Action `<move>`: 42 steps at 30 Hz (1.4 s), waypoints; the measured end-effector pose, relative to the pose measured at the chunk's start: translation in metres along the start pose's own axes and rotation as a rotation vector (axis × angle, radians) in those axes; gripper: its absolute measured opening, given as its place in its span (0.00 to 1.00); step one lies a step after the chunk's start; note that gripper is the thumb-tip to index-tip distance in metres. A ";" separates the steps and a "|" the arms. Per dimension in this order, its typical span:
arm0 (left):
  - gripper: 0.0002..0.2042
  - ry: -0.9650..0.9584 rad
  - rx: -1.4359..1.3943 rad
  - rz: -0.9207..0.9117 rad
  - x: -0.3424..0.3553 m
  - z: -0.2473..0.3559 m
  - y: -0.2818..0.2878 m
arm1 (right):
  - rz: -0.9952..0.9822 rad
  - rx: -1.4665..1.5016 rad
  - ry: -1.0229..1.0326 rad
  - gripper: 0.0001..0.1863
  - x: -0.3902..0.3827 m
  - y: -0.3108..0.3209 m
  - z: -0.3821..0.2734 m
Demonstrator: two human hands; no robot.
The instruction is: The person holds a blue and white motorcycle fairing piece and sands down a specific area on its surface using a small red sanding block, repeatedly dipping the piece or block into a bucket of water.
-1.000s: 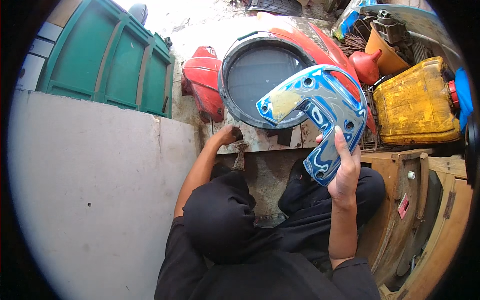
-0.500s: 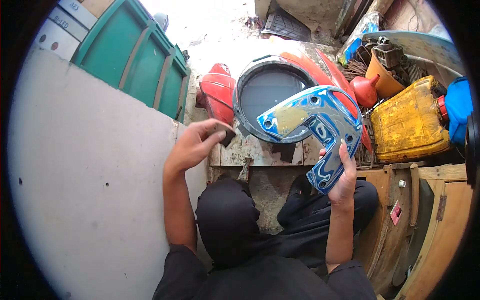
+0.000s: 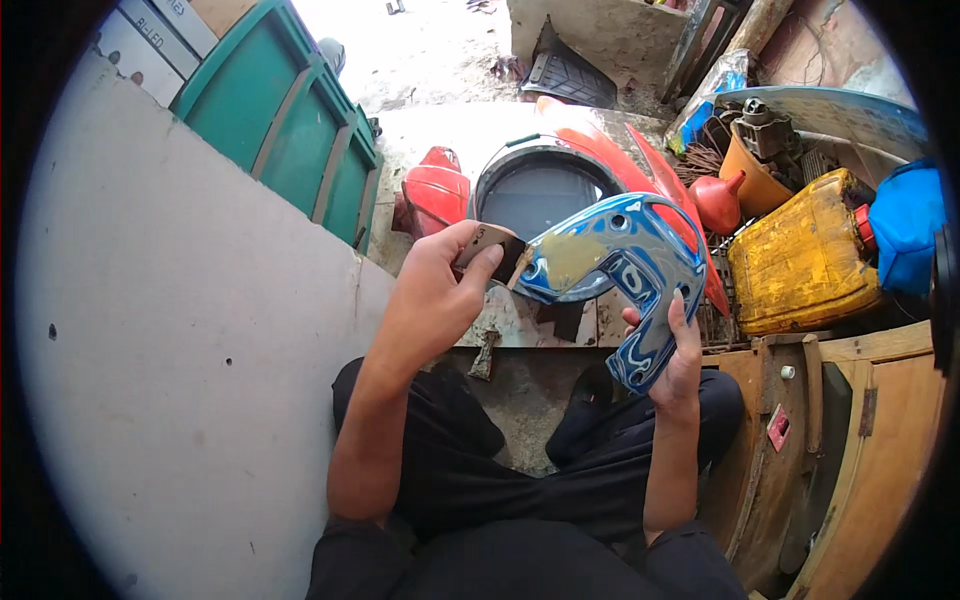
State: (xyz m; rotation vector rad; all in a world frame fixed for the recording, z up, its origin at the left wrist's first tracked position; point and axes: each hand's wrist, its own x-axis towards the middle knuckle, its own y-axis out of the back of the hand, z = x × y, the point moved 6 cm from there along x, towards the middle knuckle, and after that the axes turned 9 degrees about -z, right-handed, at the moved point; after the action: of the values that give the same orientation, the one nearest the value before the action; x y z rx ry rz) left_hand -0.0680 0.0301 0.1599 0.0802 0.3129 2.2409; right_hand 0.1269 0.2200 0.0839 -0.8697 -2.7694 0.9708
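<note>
My left hand (image 3: 445, 280) pinches a folded piece of sandpaper (image 3: 497, 246), dark on one face and tan with markings on the other. Its edge is at the left end of a curved blue panel (image 3: 640, 255); whether it touches is hard to tell. The panel has white and grey swirls, screw holes and a dull tan patch on its left arm. By its lower right part, my right hand (image 3: 680, 360) grips the panel, thumb on the front and other fingers mostly hidden behind. Behind the panel stands a black bucket (image 3: 484, 185) of greyish water, its near rim partly covered.
Red body panels (image 3: 437, 190) lie on both sides of the bucket. To the right are a red funnel (image 3: 717, 203), a dirty yellow jerrycan (image 3: 805, 255) and wooden furniture (image 3: 900, 440). A pale wall (image 3: 200, 340) runs along my left, with green panels (image 3: 245, 105) beyond.
My left hand has moved right with the sandpaper, up to the panel's left end. The panel has shifted slightly left and down, still in my right hand. My left knee has come into view.
</note>
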 end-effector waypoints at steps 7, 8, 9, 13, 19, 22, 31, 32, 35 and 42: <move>0.09 -0.030 0.002 0.098 -0.013 -0.004 0.005 | -0.034 -0.015 0.008 0.20 -0.001 -0.002 -0.001; 0.09 -0.037 -0.016 0.091 -0.014 -0.008 0.003 | -0.040 -0.011 0.010 0.20 -0.001 -0.002 0.000; 0.09 -0.044 -0.037 0.084 -0.015 -0.011 0.002 | -0.040 0.000 0.006 0.20 -0.002 -0.002 0.001; 0.09 -0.058 -0.004 0.107 -0.015 -0.014 -0.001 | -0.038 0.019 0.020 0.19 -0.002 -0.002 0.001; 0.10 -0.046 -0.032 0.093 -0.014 -0.015 -0.001 | -0.080 0.025 0.048 0.18 -0.003 -0.004 -0.001; 0.09 -0.024 0.018 0.103 -0.015 -0.015 0.000 | -0.067 0.007 0.053 0.18 -0.005 -0.002 0.000; 0.08 -0.128 0.275 0.215 -0.020 -0.005 0.002 | -0.082 0.027 0.064 0.19 -0.005 0.000 0.001; 0.08 -0.161 0.313 0.234 -0.021 -0.001 0.002 | -0.079 0.024 0.068 0.19 -0.005 0.000 0.001; 0.08 -0.203 0.356 0.262 -0.023 0.005 0.003 | -0.076 0.043 0.067 0.19 -0.003 -0.003 0.000; 0.10 -0.247 0.477 0.244 -0.027 0.017 -0.003 | -0.033 -0.014 0.114 0.19 -0.004 -0.005 -0.004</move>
State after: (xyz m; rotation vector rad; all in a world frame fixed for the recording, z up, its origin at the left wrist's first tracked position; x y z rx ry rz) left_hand -0.0457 0.0141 0.1773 0.6731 0.7271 2.3154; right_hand 0.1289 0.2168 0.0909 -0.8499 -2.6890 0.8684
